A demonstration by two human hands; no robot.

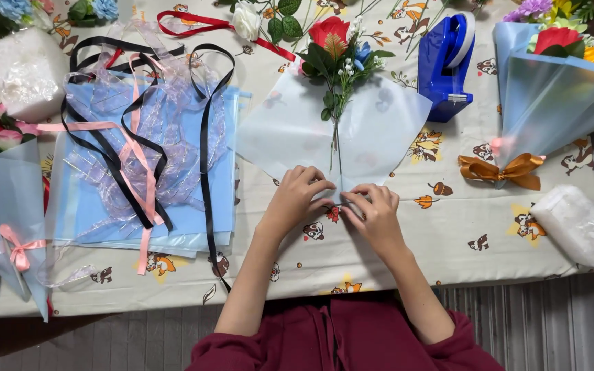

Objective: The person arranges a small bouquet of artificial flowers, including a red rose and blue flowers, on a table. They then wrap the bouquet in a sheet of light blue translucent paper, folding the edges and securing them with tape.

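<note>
A small bunch of artificial flowers (333, 48), with a red bloom and green leaves, lies on a pale translucent wrapping sheet (290, 130) in the middle of the table. Its thin stems run down to the sheet's near corner. My left hand (297, 196) and my right hand (376, 209) meet at that near corner, fingers pinching the paper where the stems end. The fingertips of both hands touch the sheet's folded tip.
A stack of blue sheets with black and pink ribbons (142, 158) lies to the left. A blue tape dispenser (445, 62) stands behind right. Finished blue-wrapped bouquets sit at right (551, 89) and left (5, 185). A white plastic bag (572, 223) rests near the right edge.
</note>
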